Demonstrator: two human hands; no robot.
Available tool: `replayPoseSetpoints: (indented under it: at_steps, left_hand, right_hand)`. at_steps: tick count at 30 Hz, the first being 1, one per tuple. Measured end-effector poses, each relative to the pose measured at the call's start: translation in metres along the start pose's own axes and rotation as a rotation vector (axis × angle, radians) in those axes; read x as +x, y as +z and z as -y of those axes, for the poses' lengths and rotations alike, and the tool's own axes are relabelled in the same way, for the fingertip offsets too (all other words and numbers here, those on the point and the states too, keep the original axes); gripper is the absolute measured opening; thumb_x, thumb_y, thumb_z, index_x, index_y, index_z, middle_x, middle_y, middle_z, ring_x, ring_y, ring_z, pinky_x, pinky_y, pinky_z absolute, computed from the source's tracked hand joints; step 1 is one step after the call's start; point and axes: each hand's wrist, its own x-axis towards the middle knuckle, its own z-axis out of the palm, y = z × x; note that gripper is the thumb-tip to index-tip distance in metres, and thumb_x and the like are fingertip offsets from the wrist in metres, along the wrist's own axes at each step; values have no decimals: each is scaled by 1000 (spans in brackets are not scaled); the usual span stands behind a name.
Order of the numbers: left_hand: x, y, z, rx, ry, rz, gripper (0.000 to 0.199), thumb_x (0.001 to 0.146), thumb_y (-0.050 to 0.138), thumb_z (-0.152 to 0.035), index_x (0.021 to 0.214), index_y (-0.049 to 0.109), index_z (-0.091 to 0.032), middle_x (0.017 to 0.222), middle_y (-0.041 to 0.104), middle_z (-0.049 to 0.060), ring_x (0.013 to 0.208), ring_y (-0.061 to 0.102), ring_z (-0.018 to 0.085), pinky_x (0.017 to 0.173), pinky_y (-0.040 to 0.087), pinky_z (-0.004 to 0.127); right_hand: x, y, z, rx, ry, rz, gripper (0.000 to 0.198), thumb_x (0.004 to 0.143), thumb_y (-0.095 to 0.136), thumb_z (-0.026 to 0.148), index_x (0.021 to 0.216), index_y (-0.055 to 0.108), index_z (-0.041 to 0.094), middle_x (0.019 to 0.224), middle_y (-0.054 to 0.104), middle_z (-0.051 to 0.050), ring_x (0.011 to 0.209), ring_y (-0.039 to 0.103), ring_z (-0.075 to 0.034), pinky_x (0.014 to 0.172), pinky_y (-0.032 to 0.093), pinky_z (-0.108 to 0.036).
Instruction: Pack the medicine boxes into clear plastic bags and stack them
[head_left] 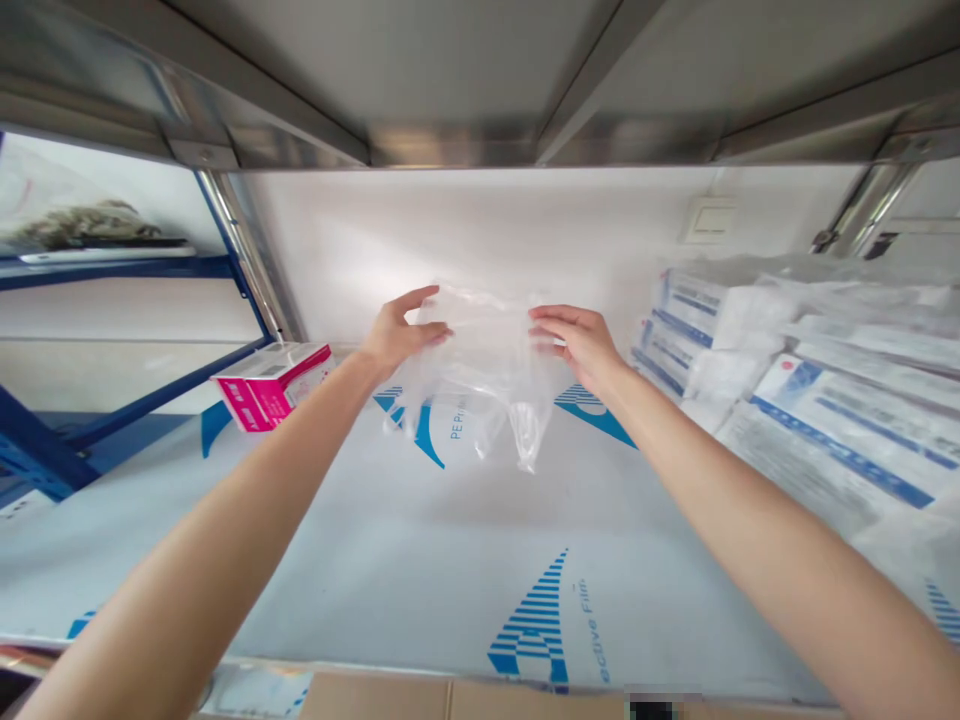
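L. hand point(405, 325): at 9 o'c. edge of clear plastic bag point(487, 345); index & thumb tips spread apart, other fingers mostly hidden; can't tell if clamped.
R. hand point(581, 340): at 3 o'c. edge of same; fingertips close tog., clamped on bag.
Clear plastic bag, 1 pc.: raised btwn the 2 hands, mid-view; crumpled, see-thru, sl. blurred; narrow tail droops at approx. 5 o'c.; can't tell if tail touches shelf below.
Forearms, 2, bare: in from 7 & 5 o'c.

Around bag, by clock:
Lower shelf point(405, 560), beneath: pale film cover w/ blue sail-shaped logos, part-legible lettering "PE Pr…", "…ective Film".
Carton point(274, 385), 1, pink/wht: approx. 8–9 o'c., on lower shelf, just beside L. forearm.
Pkts point(847, 425), qty unclear, wht w/ blue bands, in clear plastic: 3–4 o'c., stacked on lower shelf, beyond R. forearm.
Wall point(487, 225), wht: 12 o'c., behind bag.
Light switch point(711, 220), 1: approx. 2 o'c., on wall.
Upper shelf point(450, 90), metal, underside w/ ribs: 12 o'c., overhead.
Blue rack point(150, 268): 9–10 o'c.; carries grey-brown bundle point(90, 222), exact type unclear.
Cardboard point(375, 695), brown: approx. 6–7 o'c., at near edge of lower shelf.
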Motion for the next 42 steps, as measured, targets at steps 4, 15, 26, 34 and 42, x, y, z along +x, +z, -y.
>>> replayPoseSetpoints:
  at_steps: [4,15,26,34,42]
  left_hand:
    - [24,-19,38,126,-38,-162,53,64,85,-43,108,74,-15,107,72,9,81,71,19,80,58,32]
    - [-5,-21,111,597,-111,68,25,68,77,-36,90,79,-24,90,77,6,95,69,28,90,51,36]
    - [-42,2,78,774,44,134,29,74,71,-42,96,78,-24,96,77,6,88,70,27,89,53,36]
    - [-33,16,84,878,101,154,48,79,71,-38,122,70,-18,127,68,13,117,64,30,105,49,38]
    - [-41,43,55,1042,119,194,48,96,44,-45,134,63,-23,158,38,12,150,24,37,117,31,55]
  right_hand:
    - [18,24,-25,-127,144,36,38,75,71,24,113,70,20,113,73,-9,86,71,-16,69,57,-27]
    - [7,44,-92,-671,175,97,38,61,71,6,96,77,20,110,76,-7,111,67,-27,103,47,-38]
    - [-25,-8,-77,-785,68,92,35,74,69,18,108,76,22,107,77,-5,78,69,-18,79,55,-32]
    - [-29,-14,-74,-905,-40,114,45,75,72,22,120,72,20,113,72,-9,80,68,-20,84,55,-36]
    - [-29,9,-47,-1141,-83,270,47,96,52,35,141,57,24,157,42,-11,148,32,-30,121,24,-45]
